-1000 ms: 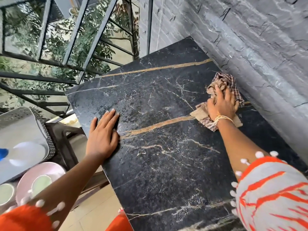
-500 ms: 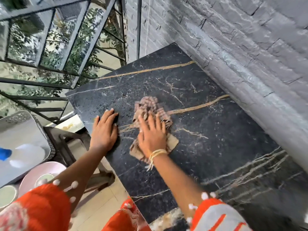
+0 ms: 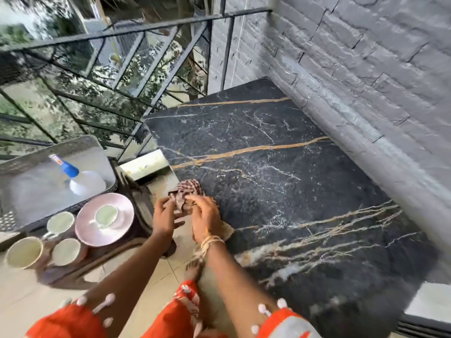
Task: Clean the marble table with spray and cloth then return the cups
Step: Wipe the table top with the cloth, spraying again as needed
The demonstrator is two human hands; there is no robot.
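At the far left, a spray bottle point(image 3: 73, 178) is seen lying in a grey tray point(image 3: 29, 164), set aside off the table, presumably to free both hands for wiping. Just near of the tray, three cups point(image 3: 24, 252) and a fourth on a pink plate point(image 3: 117, 230) are parked on a low dark stand, well apart from the stone; this placement is judged to keep them clear of spray, and they are not yet returned. Further right, the left hand point(image 3: 166, 218) is held with fingers spread against the left side of the checked cloth point(image 3: 188, 191); whether it is clamped cannot be told through the blur. The right hand point(image 3: 207, 215) is laid over the cloth, fingers curled onto it. The cloth is bunched at the left edge of the marble table point(image 3: 305, 181), between and just far of both hands, apparently being gathered. No residue can be made out on the marble.
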